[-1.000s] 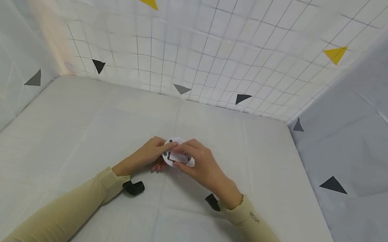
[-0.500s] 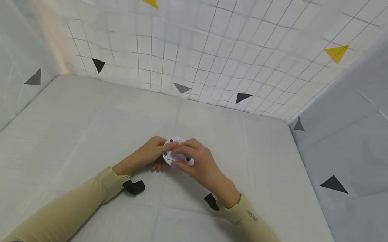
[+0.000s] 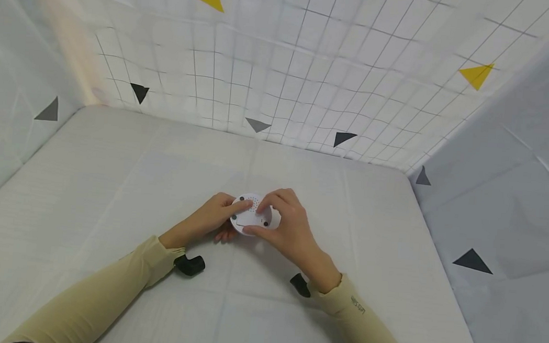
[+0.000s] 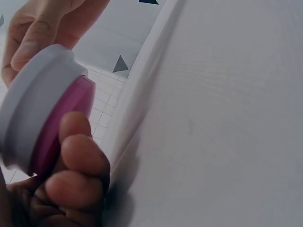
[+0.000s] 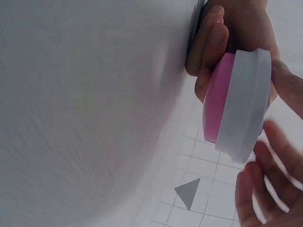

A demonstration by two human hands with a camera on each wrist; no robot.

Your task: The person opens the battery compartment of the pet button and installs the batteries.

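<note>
A round white device (image 3: 250, 217) with a pink dome (image 5: 218, 101) on its far side is held above the table. Its back, seen in the head view, has small perforations, dark round feet and a battery cover (image 3: 252, 221) lying in place. My left hand (image 3: 212, 215) grips the device from the left, thumb over the back and fingers on the pink side. My right hand (image 3: 291, 221) is at the device's right, thumb on the back near the cover's lower edge. Its other fingers are spread by the rim, loosely bent and gripping nothing.
A white-covered table (image 3: 180, 171) lies beneath both hands. A white gridded sheet (image 3: 261, 86) rises behind it, and a grey sheet (image 3: 526, 218) stands at the right. Black wrist mounts (image 3: 189, 266) stick out from the sleeves.
A second ago the right hand held the cover over an exposed battery bay. The cover now lies over the bay, and the right fingers have lifted off and spread. The left hand stays put.
</note>
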